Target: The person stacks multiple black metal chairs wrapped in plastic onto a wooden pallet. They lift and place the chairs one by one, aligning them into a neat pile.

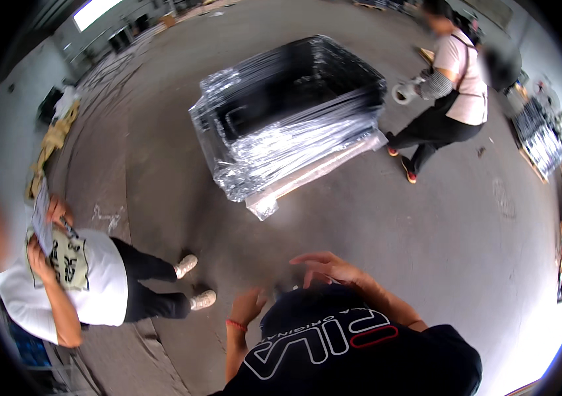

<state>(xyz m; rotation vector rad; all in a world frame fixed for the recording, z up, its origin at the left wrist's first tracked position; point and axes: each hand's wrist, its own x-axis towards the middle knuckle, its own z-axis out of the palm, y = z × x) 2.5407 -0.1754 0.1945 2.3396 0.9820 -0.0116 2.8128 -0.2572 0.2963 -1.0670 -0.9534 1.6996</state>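
Note:
My left hand (248,307), with a red string around its wrist, is raised in front of my dark shirt (373,360). Its fingers look loosely parted, though blurred, and I see nothing in them. To its right, my right hand (328,266) has its fingers stretched out and apart, also holding nothing. Both hands are well short of a stack of black items (261,99) wrapped in clear film (294,142). The wrapped load rests on a pale pallet (320,173), and neither hand touches it.
Beyond the load's right end, a person (462,86) in a pink top and dark apron holds a roll (402,94). At left, another person (76,277) in a white shirt holds a paper and a dark pen-like item. More wrapped goods (541,135) stand far right.

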